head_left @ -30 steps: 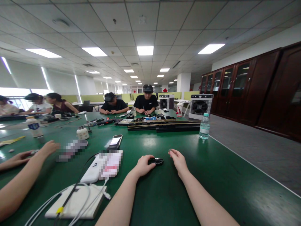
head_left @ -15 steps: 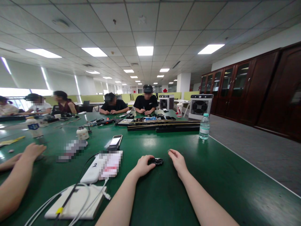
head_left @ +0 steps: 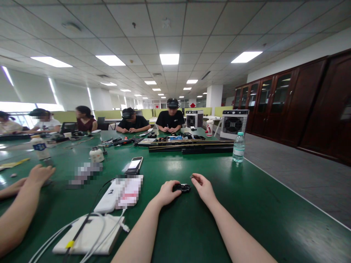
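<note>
A small black device [head_left: 184,187] with what look like exposed inner parts lies low over the green table [head_left: 175,226]. My left hand [head_left: 168,193] grips its left end between thumb and fingers. Just right of the device is my right hand [head_left: 202,187], its thumb and fingertips pinched on a tiny dark piece [head_left: 192,176]. A small gap separates this piece from the device. What exactly the piece is cannot be made out.
Left of my arms are a white power bank [head_left: 107,197], a phone [head_left: 135,165] and a white box [head_left: 87,237] with cables. A water bottle [head_left: 238,148] stands right. Long black bars [head_left: 192,147] lie ahead. Another person's arms [head_left: 23,204] rest at far left.
My right hand has moved a little left, closer to the black device, with the small piece in its fingertips. A person at the far left table side has shifted right.
</note>
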A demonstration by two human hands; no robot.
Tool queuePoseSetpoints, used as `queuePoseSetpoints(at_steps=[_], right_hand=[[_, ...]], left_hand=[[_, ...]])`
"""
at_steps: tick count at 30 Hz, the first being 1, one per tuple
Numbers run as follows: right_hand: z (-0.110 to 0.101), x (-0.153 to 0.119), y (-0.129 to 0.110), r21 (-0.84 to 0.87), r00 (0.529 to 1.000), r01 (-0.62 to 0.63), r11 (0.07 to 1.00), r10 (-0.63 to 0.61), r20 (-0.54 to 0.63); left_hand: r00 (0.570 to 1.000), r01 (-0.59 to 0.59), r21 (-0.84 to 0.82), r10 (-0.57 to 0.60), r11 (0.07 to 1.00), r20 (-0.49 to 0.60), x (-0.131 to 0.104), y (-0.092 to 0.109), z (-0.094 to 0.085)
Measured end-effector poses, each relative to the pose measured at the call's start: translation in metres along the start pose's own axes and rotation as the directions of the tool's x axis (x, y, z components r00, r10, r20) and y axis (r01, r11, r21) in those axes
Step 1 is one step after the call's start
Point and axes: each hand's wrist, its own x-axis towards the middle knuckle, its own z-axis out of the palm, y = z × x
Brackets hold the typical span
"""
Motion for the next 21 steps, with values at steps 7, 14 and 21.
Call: queuePoseSetpoints(at_steps=[7,14,21], right_hand=[[0.003,-0.008,-0.007,-0.194,0.988,0.100,0.976,-0.074,0.135],[0.004,-0.014,-0.012,-0.402,0.945,0.261,0.878,-0.147,0.293],[0.004,-0.015,-0.010,-0.536,0.910,0.329,0.777,-0.110,0.400]], left_hand=[[1.000,-0.027,0.019,0.027,0.999,-0.006,0.001,-0.002,0.001],[0.999,-0.046,0.024,0.046,0.999,-0.012,0.003,-0.007,0.003],[0.999,-0.050,0.011,0.050,0.999,-0.014,0.003,-0.008,0.004]])
